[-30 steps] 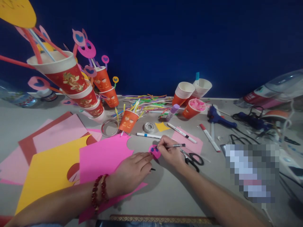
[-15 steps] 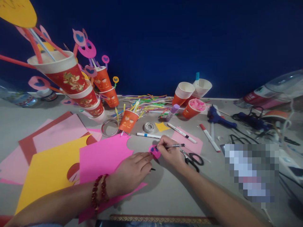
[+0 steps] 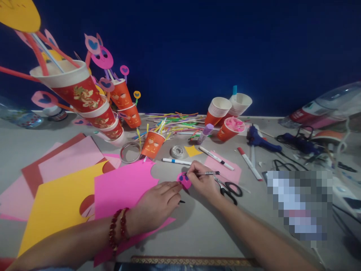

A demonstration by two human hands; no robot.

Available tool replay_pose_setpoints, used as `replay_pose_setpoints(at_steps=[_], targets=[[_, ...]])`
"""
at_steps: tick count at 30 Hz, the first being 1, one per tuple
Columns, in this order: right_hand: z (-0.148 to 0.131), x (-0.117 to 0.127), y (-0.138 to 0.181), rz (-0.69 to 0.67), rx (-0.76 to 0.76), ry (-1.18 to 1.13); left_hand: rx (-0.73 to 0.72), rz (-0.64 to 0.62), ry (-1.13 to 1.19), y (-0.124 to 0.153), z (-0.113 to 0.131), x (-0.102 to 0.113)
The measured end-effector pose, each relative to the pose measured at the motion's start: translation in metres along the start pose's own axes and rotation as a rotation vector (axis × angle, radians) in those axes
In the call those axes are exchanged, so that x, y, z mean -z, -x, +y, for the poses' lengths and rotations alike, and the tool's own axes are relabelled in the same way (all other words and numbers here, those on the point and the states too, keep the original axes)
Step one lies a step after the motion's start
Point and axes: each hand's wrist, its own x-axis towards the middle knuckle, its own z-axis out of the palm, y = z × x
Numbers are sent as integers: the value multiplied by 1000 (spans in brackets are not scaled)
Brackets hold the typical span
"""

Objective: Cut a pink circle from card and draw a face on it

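Observation:
A small magenta paper cutout [image 3: 185,183] with two dark blue eye spots lies on the grey table. My left hand [image 3: 162,197] rests almost flat, its fingers stretched out and their tips on the cutout's left edge. A black tip [image 3: 182,201] pokes out from under that hand; the rest is hidden. Closed around a black pen [image 3: 207,173], my right hand [image 3: 200,181] has the pen's point at the top of the cutout. Black-handled scissors [image 3: 229,189] lie just right of this hand. Part of a magenta sheet [image 3: 124,184] is under my left hand and wrist.
Yellow card [image 3: 56,203] lies at left beside tall stacked dragon cups [image 3: 79,90]. Ahead are a white marker [image 3: 175,161], tape roll [image 3: 177,151], glue stick [image 3: 205,134] and coloured sticks [image 3: 177,120]. A blue glue gun [image 3: 262,141] and cables lie at right.
The whole view has shifted very slightly. Both hands stay in nearly the same place, with the pen's point still at the cutout.

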Motion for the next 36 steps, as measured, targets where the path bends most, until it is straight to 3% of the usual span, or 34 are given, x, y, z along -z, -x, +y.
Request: replay_pose_setpoints(at_steps=[30,36], targets=[[0,1,0,11,13,8,5,-6,4,0,1,-2],[-1,1,0,79,4,-113,6,-30,-4,1,0,-1]])
